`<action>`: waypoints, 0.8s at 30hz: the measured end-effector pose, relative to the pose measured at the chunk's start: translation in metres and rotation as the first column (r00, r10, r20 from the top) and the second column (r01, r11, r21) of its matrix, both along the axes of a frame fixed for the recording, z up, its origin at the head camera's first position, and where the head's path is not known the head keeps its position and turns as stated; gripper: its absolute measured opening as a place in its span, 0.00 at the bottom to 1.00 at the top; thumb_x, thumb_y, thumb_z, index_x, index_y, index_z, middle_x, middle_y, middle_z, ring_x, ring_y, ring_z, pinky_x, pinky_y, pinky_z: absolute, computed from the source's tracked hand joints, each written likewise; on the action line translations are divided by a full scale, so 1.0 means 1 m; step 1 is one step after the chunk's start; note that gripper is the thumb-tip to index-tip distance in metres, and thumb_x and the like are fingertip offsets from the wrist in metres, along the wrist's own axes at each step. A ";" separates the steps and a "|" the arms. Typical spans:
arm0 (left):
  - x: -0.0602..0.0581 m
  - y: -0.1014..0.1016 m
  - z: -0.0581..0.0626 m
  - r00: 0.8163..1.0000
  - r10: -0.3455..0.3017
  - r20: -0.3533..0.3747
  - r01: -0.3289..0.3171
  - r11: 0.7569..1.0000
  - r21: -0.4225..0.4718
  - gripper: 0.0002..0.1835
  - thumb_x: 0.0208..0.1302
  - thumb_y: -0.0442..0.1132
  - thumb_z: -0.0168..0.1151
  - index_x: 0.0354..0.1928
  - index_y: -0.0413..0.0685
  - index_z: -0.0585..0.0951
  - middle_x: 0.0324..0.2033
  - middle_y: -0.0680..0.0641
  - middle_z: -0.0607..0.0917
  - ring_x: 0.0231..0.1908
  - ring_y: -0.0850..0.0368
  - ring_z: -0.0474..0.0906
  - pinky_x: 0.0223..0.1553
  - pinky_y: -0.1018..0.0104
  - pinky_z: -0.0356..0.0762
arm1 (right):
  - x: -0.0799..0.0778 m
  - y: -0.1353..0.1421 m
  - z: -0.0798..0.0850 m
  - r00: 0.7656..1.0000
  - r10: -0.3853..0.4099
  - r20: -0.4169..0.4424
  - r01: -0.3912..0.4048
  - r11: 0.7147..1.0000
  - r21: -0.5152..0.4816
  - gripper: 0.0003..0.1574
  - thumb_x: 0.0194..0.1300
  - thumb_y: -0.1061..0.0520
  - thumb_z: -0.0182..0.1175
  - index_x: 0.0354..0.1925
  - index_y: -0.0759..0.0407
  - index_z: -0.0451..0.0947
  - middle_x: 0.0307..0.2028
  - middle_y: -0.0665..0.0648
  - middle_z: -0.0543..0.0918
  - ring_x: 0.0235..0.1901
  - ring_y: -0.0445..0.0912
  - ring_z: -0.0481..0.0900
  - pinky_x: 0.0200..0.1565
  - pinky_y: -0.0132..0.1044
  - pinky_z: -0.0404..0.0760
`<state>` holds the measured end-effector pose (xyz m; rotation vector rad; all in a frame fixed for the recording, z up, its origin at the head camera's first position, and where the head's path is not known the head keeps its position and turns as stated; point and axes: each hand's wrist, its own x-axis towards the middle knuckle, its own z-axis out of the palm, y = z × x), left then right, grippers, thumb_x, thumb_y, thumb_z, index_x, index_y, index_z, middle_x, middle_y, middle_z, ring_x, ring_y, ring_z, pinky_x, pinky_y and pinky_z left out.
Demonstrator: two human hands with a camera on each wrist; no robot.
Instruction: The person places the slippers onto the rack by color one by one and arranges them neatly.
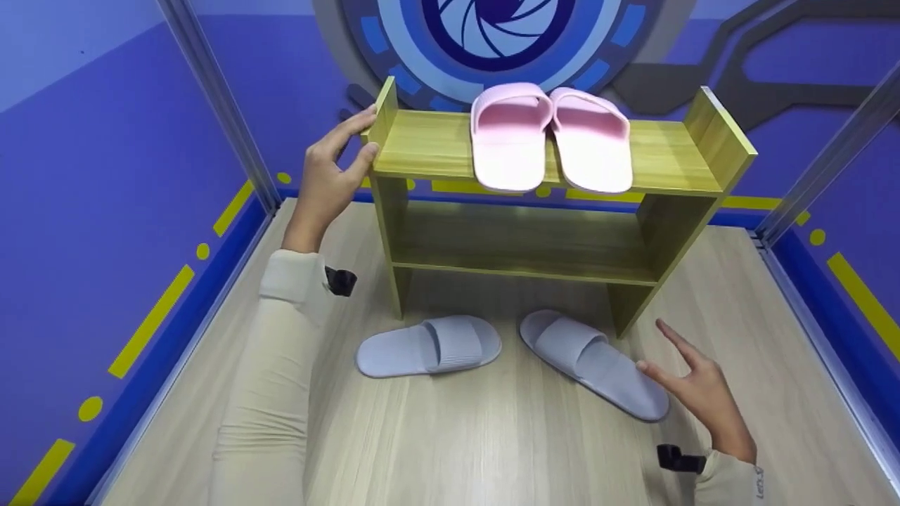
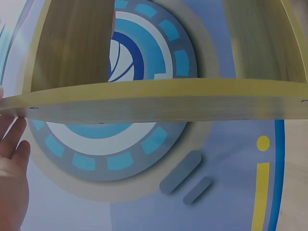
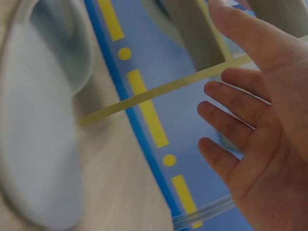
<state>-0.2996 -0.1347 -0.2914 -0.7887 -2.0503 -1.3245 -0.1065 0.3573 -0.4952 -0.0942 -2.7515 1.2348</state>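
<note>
A small wooden shoe rack [image 1: 520, 239] stands upright with two pink slippers [image 1: 510, 151] side by side on its top board. My left hand [image 1: 330, 176] grips the rack's left end panel [image 2: 168, 103] near its upper edge; part of the fingers is hidden there. On the floor before the rack lie two grey slippers, the left one [image 1: 394, 351] pointing right and the right one [image 1: 626, 379] slanting toward the rack. Beside that right slipper hovers my right hand [image 1: 706, 393], fingers spread and holding nothing. In the right wrist view its palm [image 3: 269, 178] faces the slipper [image 3: 41, 130], apart from it.
The rack's lower shelf [image 1: 520, 242] sits above the wood-look floor [image 1: 457, 450]. Blue and purple printed walls [image 1: 126, 211] enclose the space on the left, back and right, with metal posts [image 1: 218, 105] at the corners.
</note>
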 end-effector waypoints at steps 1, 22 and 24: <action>0.000 0.000 0.000 1.000 -0.012 0.001 0.012 1.000 0.006 0.19 0.68 0.37 0.57 0.60 0.43 0.77 0.63 0.49 0.76 0.65 0.59 0.69 0.68 0.66 0.64 | 0.000 0.000 -0.003 0.999 0.006 0.044 -0.006 1.000 -0.010 0.52 0.58 0.44 0.68 0.74 0.45 0.54 0.71 0.67 0.59 0.69 0.66 0.56 0.63 0.66 0.59; -0.009 -0.004 -0.007 0.998 -0.035 -0.046 0.037 0.998 0.043 0.18 0.66 0.31 0.58 0.58 0.38 0.78 0.60 0.44 0.78 0.63 0.55 0.73 0.63 0.65 0.70 | -0.004 0.001 -0.046 0.985 0.117 0.127 -0.116 0.993 -0.011 0.59 0.51 0.49 0.73 0.73 0.63 0.54 0.73 0.72 0.50 0.71 0.70 0.46 0.66 0.68 0.49; -0.008 -0.002 -0.007 0.999 -0.038 -0.037 0.039 0.998 0.049 0.18 0.66 0.29 0.57 0.58 0.35 0.78 0.60 0.41 0.78 0.63 0.52 0.73 0.63 0.64 0.70 | -0.003 0.000 -0.049 0.985 0.118 0.123 -0.118 0.993 -0.005 0.59 0.50 0.50 0.73 0.72 0.64 0.55 0.72 0.73 0.51 0.71 0.70 0.47 0.66 0.68 0.50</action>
